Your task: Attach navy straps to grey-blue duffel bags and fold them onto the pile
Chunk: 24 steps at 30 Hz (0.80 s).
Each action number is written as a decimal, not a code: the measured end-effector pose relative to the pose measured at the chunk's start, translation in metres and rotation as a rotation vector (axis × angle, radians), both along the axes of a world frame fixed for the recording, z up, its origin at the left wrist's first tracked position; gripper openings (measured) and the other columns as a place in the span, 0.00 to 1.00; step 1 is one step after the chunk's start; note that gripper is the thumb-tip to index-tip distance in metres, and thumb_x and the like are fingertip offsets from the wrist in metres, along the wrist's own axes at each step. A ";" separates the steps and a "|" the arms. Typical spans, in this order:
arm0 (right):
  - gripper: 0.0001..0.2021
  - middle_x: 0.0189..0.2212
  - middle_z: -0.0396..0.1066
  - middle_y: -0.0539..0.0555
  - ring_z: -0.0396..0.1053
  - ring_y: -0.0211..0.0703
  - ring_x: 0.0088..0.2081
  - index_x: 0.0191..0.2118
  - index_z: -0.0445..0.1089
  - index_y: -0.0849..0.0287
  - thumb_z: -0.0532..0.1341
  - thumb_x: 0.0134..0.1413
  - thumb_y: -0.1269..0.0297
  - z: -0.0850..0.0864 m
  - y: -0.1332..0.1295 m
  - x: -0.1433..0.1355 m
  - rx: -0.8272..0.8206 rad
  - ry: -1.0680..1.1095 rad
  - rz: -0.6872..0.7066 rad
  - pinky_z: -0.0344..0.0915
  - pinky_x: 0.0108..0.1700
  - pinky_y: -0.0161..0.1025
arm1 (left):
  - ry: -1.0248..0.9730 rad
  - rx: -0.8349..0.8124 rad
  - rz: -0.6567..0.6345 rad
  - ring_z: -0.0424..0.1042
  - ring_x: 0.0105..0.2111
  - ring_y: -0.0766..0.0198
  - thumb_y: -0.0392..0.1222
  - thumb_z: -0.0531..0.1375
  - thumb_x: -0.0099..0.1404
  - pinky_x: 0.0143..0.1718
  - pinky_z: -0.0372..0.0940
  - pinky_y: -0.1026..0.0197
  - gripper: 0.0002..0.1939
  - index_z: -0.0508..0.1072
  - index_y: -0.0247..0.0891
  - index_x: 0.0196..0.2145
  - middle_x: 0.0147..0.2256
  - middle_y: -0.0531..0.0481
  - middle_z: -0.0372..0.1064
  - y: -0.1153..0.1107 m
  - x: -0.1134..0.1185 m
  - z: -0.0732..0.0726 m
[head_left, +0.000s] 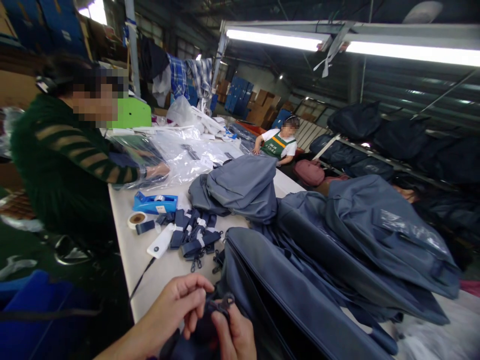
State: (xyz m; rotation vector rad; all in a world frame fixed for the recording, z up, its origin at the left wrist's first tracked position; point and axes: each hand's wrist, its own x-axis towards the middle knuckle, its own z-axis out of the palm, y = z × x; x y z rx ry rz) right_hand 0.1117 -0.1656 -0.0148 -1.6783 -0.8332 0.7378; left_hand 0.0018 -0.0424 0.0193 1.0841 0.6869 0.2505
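At the table's near edge, my right hand [237,330] pinches a small dark snap hook [228,300] between thumb and finger. Close by on its left is my left hand [183,302], its fingers bent and apart, with nothing visible in them. Dark fabric [195,342] hangs below both hands, partly hidden by them. To the right lies a navy bag [285,290] with a long open zipper. Ahead of my hands is a pile of folded navy straps [197,232] with metal hooks.
More navy bags [243,185] cover the table's middle and right. A blue tape dispenser [155,203], a tape roll [137,220] and a white corded device [161,242] sit at the left. One person [75,150] handles clear plastic bags [180,155]; another person [279,142] stands farther back.
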 end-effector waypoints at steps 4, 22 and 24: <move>0.30 0.20 0.70 0.48 0.61 0.31 0.14 0.40 0.75 0.60 0.57 0.53 0.35 0.002 0.000 -0.003 -0.030 0.361 -0.023 0.57 0.15 0.29 | 0.007 0.181 0.003 0.70 0.30 0.64 0.56 0.61 0.58 0.34 0.65 0.62 0.20 0.74 0.36 0.39 0.29 0.53 0.70 0.012 -0.005 -0.013; 0.29 0.28 0.69 0.50 0.66 0.37 0.25 0.42 0.74 0.61 0.59 0.54 0.37 0.009 0.009 0.020 -0.094 0.358 0.059 0.69 0.24 0.33 | -0.221 0.079 -0.290 0.69 0.31 0.65 0.54 0.59 0.65 0.41 0.64 0.62 0.19 0.73 0.39 0.47 0.39 0.51 0.73 0.006 0.003 -0.006; 0.30 0.26 0.68 0.50 0.66 0.39 0.26 0.42 0.74 0.61 0.55 0.57 0.36 0.008 0.010 0.020 -0.121 0.220 0.109 0.68 0.24 0.33 | -0.214 0.058 -0.236 0.67 0.28 0.67 0.54 0.61 0.64 0.35 0.63 0.64 0.17 0.74 0.38 0.42 0.34 0.53 0.72 0.001 0.011 -0.009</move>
